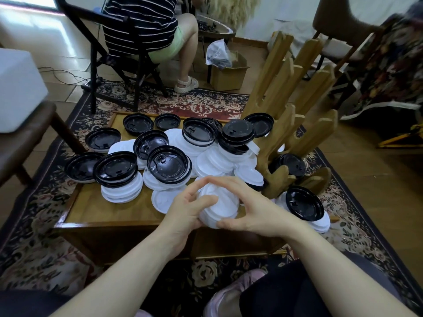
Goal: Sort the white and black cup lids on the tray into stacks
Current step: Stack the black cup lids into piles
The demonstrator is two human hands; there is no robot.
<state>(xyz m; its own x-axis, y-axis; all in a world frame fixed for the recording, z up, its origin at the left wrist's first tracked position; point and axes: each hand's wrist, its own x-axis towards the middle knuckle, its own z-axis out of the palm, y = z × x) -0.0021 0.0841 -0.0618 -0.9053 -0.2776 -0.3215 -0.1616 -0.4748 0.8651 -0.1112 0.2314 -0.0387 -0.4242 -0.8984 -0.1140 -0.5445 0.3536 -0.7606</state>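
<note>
A wooden tray [96, 213] holds a jumble of black and white cup lids. Above its front edge both my hands grip a short stack of white lids [223, 208]. My left hand [187, 209] curls round the stack's left side, thumb on top. My right hand [254, 211] wraps the right side, fingers arched over the top. Black lids [169, 167] lie on white ones [121, 191] across the tray's middle and left. Another black lid [304, 202] leans on white lids at the right.
A wooden rack with upright prongs [286, 124] stands on the tray's right side. A person sits on a black folding chair [128, 58] beyond the tray. A cardboard box [226, 76] sits on the floor behind. A patterned rug [34, 225] lies underneath.
</note>
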